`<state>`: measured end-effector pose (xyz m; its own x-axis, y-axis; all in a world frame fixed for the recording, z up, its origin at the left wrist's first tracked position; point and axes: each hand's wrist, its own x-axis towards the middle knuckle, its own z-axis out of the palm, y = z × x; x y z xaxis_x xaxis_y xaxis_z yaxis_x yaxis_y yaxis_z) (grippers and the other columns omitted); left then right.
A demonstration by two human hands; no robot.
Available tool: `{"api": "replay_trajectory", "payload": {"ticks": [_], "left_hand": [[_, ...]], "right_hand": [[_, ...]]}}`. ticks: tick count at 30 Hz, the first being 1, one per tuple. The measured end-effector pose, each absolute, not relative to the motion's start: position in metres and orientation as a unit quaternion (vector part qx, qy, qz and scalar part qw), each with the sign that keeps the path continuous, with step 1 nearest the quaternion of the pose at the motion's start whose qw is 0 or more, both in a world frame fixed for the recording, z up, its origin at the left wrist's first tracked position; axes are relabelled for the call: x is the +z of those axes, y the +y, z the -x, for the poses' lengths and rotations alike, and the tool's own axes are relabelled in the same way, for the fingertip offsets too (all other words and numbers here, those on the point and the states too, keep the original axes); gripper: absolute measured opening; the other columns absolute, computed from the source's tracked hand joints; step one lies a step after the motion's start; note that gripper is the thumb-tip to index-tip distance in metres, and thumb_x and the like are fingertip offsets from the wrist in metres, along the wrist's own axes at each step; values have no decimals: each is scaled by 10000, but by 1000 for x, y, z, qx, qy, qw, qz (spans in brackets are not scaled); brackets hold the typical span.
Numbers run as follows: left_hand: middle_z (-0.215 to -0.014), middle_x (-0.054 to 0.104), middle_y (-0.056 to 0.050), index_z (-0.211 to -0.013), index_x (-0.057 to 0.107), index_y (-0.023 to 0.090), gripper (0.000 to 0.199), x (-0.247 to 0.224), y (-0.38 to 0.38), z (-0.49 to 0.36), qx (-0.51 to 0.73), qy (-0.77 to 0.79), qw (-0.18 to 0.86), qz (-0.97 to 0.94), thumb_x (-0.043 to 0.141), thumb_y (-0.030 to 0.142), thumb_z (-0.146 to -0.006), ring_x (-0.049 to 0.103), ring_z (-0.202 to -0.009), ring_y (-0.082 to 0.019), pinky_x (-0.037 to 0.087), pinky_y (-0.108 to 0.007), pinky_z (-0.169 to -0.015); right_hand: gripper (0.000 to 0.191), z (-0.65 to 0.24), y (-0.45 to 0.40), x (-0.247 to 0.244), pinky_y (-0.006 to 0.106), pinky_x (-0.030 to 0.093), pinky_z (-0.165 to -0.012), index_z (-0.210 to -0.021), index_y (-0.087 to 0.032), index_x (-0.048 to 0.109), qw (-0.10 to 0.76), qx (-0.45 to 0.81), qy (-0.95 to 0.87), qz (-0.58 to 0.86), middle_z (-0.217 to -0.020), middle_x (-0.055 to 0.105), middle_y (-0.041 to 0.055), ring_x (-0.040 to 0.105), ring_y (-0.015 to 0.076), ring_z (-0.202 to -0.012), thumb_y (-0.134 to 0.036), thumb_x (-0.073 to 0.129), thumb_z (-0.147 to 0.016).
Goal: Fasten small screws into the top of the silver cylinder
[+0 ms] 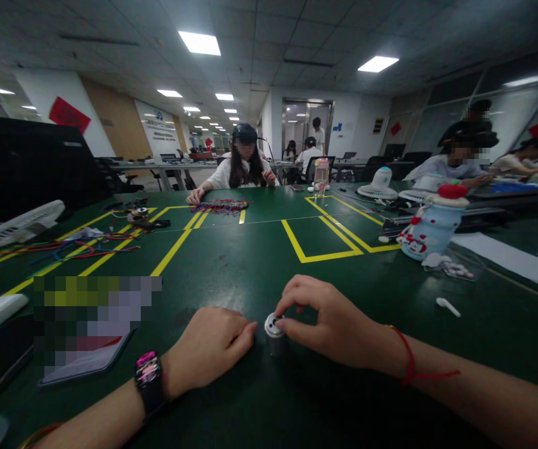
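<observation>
A small silver metal cylinder point(276, 343) with dark holes in its round top stands upright on the green table point(231, 262). My right hand point(329, 315) reaches over it from the right, thumb and index fingertip pinched close together at its top. Whatever may be between those fingertips is too small to tell. To the left of the cylinder rests my left hand point(213, 343), its fingers curled under and the thumb pointing at the cylinder, slightly apart from it. The inside of that hand is hidden.
A phone-like slab point(86, 362), partly blurred, lies left. Loose wires point(91, 243) and a white fan point(16, 227) are beyond. At right are a blue bottle point(430, 227), a white earbud point(447, 307) and paper point(515, 257). Across the table, a person touches a wire bundle point(222, 207).
</observation>
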<state>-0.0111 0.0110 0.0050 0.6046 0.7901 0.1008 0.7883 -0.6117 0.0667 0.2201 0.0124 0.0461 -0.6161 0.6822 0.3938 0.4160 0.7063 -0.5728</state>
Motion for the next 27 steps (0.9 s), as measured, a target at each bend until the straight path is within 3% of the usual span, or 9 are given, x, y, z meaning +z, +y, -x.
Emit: {"api": "replay_trajectory", "payload": {"ticks": [7,14,21,27], "left_hand": [[-620,639,-9,-668,610,181,452,6,11,9,67,435,13,-898,315,299,-989,570,-551,-138,304,-274,-555],[-624,638,-11,-667,611,181,446,7,11,8,66,435,8,-898,318,291,-985,569,-551,-138,293,-274,-546],[-616,629,-10,-669,609,176,441,5,11,9,72,430,10,-900,322,286,-984,567,-553,-136,310,-273,-552],[-628,617,-8,-682,600,176,441,6,10,12,73,428,20,-900,300,272,-991,563,-573,-135,331,-269,-578]], "right_hand": [[85,-219,15,46,257,444,-667,-876,-188,682,339,225,-853,326,-881,622,30,559,140,-782,-222,657,-803],[121,-216,13,47,255,438,-661,-899,-204,716,288,250,-856,349,-871,630,28,545,128,-732,-240,654,-802],[263,-229,17,48,244,462,-681,-1004,-207,700,309,318,-823,357,-1036,627,43,572,121,-761,-138,618,-765],[175,-261,47,21,255,439,-597,-845,-140,674,369,379,-715,457,-734,638,18,565,134,-657,-285,578,-827]]}}
